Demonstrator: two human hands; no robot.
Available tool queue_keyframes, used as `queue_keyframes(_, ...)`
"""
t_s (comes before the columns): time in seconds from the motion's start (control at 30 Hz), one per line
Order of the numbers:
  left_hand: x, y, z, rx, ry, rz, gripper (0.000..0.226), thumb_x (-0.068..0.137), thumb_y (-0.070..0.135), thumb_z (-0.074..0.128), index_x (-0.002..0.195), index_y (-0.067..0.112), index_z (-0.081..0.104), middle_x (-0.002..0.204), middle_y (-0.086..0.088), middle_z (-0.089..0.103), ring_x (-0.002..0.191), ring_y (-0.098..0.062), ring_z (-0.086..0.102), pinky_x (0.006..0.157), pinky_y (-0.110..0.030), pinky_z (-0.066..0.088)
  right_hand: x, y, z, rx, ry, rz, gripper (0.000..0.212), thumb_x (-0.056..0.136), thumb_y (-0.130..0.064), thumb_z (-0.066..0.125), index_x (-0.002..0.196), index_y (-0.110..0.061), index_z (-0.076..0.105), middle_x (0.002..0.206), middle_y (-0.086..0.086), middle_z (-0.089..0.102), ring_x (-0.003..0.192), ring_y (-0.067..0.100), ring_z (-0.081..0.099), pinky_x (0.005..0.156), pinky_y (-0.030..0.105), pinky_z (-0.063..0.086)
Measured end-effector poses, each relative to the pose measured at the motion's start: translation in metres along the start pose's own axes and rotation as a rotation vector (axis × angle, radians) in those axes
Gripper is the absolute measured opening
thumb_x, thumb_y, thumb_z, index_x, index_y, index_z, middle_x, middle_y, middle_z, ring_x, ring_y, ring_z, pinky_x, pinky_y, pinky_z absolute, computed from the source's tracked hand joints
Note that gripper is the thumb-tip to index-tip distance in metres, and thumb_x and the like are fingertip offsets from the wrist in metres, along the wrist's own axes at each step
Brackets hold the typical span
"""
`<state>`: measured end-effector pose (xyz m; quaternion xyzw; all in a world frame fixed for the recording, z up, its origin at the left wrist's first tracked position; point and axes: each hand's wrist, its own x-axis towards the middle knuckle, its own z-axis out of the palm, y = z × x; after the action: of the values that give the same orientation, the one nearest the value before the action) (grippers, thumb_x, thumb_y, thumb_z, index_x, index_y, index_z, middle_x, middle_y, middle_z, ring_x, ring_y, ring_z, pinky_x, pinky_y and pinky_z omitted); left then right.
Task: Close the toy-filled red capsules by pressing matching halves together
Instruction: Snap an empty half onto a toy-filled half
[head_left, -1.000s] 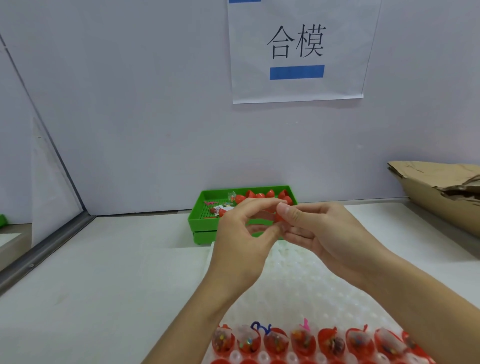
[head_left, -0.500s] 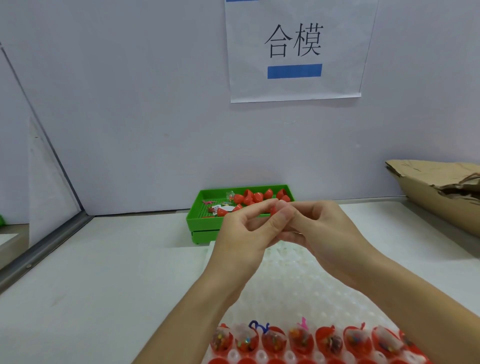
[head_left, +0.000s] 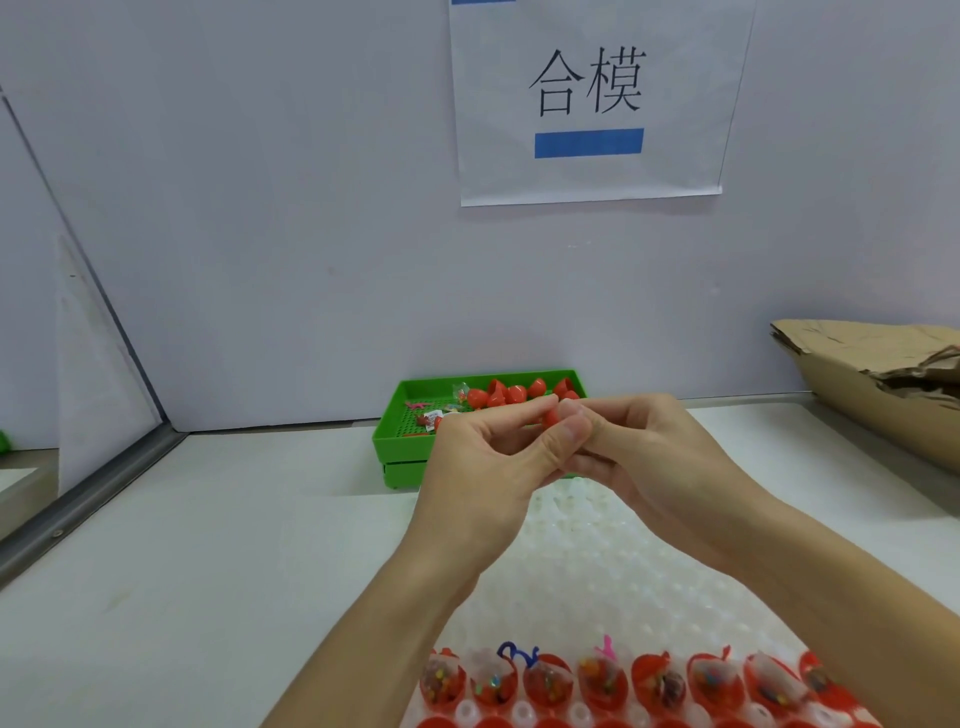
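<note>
Both hands, left (head_left: 488, 467) and right (head_left: 644, 457), pinch one red capsule (head_left: 551, 417) between fingertips.

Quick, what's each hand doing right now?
Left hand: fingers pinch the red capsule.
Right hand: fingers curled round the same red capsule, mostly hiding it.

White booth, flat even light.
A pale wall (head_left: 260, 208) carries a paper sign (head_left: 587, 104); a white table (head_left: 182, 571) meets a grey metal strip (head_left: 88, 499) at left.
</note>
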<state>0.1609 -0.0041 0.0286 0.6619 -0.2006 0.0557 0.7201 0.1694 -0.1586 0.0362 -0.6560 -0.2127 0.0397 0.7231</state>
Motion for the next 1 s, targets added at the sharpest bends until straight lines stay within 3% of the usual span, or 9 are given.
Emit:
queue_keyframes(0.1, -0.001, 0.003, 0.001, 0.058, 0.009, 0.029, 0.047, 0.076, 0.035, 0.074, 0.118, 0.014, 0.071, 0.101, 0.003, 0.077, 0.100, -0.012, 0.073, 0.085, -0.026, 0.058, 0.000, -0.002, -0.002, 0.042, -0.021, -0.006, 0.036, 0.090, -0.032, 0.060, 0.107, -0.005, 0.076, 0.109, 0.013, 0.076, 0.107, 0.025, 0.072, 0.091, 0.026, 0.056)
queue_keyframes(0.3, -0.002, 0.007, 0.001, 0.249, 0.019, 0.094, 0.054, 0.070, 0.032, 0.078, 0.122, 0.022, 0.068, 0.099, 0.016, 0.076, 0.094, 0.002, 0.071, 0.077, -0.011, 0.053, 0.000, -0.004, -0.006, 0.104, 0.002, 0.024, 0.040, 0.090, -0.028, 0.056, 0.108, 0.004, 0.072, 0.111, 0.019, 0.074, 0.110, 0.030, 0.070, 0.095, 0.031, 0.056)
queue_keyframes(0.4, -0.003, 0.008, 0.002, 0.401, 0.026, 0.139, 0.051, 0.080, 0.022, 0.081, 0.128, 0.029, 0.065, 0.106, 0.015, 0.073, 0.104, 0.004, 0.065, 0.087, -0.014, 0.052, -0.001, -0.009, -0.003, 0.259, 0.010, 0.112, 0.044, 0.088, -0.036, 0.060, 0.096, 0.005, 0.075, 0.108, 0.030, 0.071, 0.100, 0.032, 0.073, 0.080, 0.028, 0.059)
queue_keyframes(0.57, -0.006, 0.007, 0.007, 0.475, 0.096, 0.206, 0.028, 0.084, 0.015, 0.076, 0.105, 0.029, 0.066, 0.099, 0.017, 0.070, 0.102, 0.000, 0.063, 0.085, -0.013, 0.050, -0.003, -0.012, 0.002, 0.377, -0.018, 0.232, 0.045, 0.090, -0.041, 0.060, 0.093, 0.001, 0.076, 0.099, 0.022, 0.073, 0.086, 0.027, 0.074, 0.074, 0.028, 0.059)
queue_keyframes(0.8, -0.004, 0.005, 0.006, 0.492, 0.131, 0.215, 0.020, 0.084, 0.024, 0.078, 0.102, 0.030, 0.070, 0.096, 0.019, 0.071, 0.097, 0.002, 0.065, 0.081, -0.012, 0.050, -0.002, -0.012, 0.002, 0.338, 0.010, 0.297, 0.061, 0.093, -0.051, 0.052, 0.103, 0.005, 0.074, 0.098, 0.020, 0.074, 0.085, 0.026, 0.072, 0.076, 0.034, 0.062)
queue_keyframes(0.87, -0.004, 0.005, 0.006, 0.378, 0.154, 0.165, 0.013, 0.088, 0.029, 0.073, 0.101, 0.026, 0.074, 0.094, 0.014, 0.074, 0.094, -0.001, 0.067, 0.083, -0.017, 0.052, -0.002, -0.012, 0.000, 0.271, 0.060, 0.323, 0.063, 0.096, -0.051, 0.048, 0.097, 0.007, 0.074, 0.091, 0.022, 0.073, 0.076, 0.027, 0.071, 0.064, 0.031, 0.059)
queue_keyframes(1.0, 0.002, 0.008, 0.000, -0.322, 0.218, -0.178, 0.025, 0.090, 0.027, 0.059, 0.096, 0.006, 0.072, 0.084, -0.007, 0.072, 0.081, -0.013, 0.067, 0.080, -0.031, 0.045, -0.001, -0.009, -0.005, 0.207, 0.159, 0.333, 0.063, 0.104, -0.044, 0.041, 0.096, 0.009, 0.074, 0.085, 0.024, 0.072, 0.070, 0.027, 0.071, 0.060, 0.029, 0.056)
